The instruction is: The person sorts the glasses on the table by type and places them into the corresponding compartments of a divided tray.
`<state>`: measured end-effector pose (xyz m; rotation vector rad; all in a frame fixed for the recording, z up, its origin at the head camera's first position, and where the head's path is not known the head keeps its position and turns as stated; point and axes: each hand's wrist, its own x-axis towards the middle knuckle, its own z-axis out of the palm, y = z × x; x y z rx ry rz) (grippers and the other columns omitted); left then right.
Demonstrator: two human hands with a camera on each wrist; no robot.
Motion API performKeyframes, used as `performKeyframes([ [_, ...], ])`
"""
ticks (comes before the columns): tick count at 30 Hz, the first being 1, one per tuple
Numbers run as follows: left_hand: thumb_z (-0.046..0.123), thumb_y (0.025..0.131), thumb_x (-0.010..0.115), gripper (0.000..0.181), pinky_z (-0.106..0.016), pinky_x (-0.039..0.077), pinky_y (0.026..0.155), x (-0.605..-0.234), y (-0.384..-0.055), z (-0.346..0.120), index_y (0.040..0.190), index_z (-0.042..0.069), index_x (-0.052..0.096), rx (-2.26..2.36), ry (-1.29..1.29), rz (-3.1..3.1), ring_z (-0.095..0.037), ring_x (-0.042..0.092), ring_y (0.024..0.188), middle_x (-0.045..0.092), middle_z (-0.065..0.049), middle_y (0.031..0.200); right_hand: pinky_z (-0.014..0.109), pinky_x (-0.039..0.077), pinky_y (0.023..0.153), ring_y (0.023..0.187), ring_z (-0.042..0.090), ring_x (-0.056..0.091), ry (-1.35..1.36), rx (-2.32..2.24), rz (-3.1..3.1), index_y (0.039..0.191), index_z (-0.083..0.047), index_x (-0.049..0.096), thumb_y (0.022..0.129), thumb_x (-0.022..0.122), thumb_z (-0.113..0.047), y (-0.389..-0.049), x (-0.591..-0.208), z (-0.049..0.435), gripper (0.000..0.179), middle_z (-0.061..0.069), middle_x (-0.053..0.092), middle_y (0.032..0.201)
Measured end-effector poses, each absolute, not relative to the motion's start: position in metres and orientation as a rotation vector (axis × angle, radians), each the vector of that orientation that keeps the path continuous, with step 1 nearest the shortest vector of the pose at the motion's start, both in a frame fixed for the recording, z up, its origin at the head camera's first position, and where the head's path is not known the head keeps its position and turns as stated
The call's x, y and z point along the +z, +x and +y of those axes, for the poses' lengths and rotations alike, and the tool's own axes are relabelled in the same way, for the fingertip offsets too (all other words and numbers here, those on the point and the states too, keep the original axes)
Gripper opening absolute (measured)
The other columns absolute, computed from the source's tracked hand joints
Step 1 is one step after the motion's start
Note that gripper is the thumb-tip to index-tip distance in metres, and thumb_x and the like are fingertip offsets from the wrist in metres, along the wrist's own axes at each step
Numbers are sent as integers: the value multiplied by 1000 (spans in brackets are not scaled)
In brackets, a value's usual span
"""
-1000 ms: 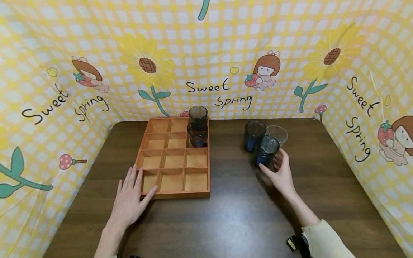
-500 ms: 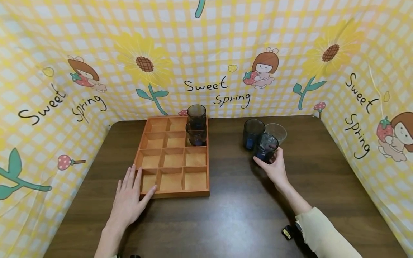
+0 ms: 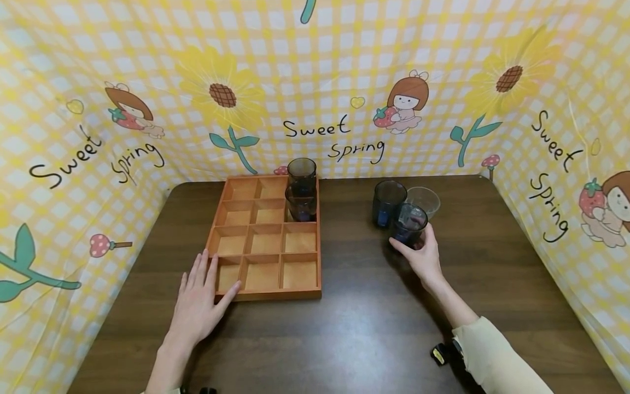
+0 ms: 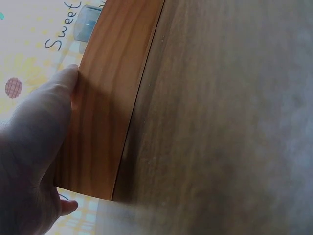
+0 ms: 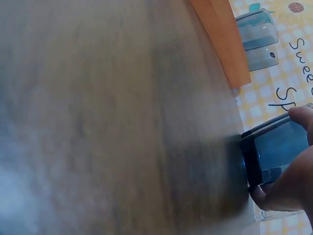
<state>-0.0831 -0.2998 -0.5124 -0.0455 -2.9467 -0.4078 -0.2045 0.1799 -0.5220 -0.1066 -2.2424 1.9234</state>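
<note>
Right of centre, the right hand holds a dark glass, best kept upright, clear of the tumbler to its upper left, while the left hand, fingers straight, steadies the tray.

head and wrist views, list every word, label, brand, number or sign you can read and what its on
"Sweet Spring": cloth, left side, head view
"Sweet Spring": cloth, back, head view
"Sweet Spring": cloth, right side, head view
"Sweet": cloth, left wrist view; next word mostly hidden
"Swee" and "Sp": cloth, right wrist view, cut off
Tray, glasses: no readable text
Black gadget, lower right: any marking too small to read
</note>
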Motion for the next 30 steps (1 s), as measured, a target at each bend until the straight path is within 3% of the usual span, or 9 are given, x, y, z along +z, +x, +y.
performKeyframes([
  [5,61,93,50,90,-66,14,116,-510,-84,-299,158,10,14,-410,-45,-2946,-35,7,154,4,-13,166,11,49,76,91,1,61,-102,1885,-2282,141,-23,46,76,84,-16,-199,-514,181,75,-5,62,109],
  [10,61,94,49,90,-66,13,117,-511,-83,-299,158,10,12,-408,-44,-2954,-35,5,154,1,-12,166,15,51,73,83,2,63,-45,1863,-2295,145,-22,44,77,83,-13,-188,-495,177,79,7,65,111],
  [21,62,93,50,90,-66,16,115,-510,-84,-299,158,10,14,-409,-27,-2963,-34,6,154,2,-11,167,18,54,74,85,1,66,58,1877,-2336,148,-18,40,81,80,-12,-176,-478,158,78,19,66,115],
  [30,63,93,50,91,-66,16,116,-511,-84,-300,158,10,14,-403,-30,-2963,-34,8,154,2,-11,167,19,54,77,88,1,66,139,1937,-2364,145,-18,42,81,79,-12,-173,-475,138,74,18,66,119],
])
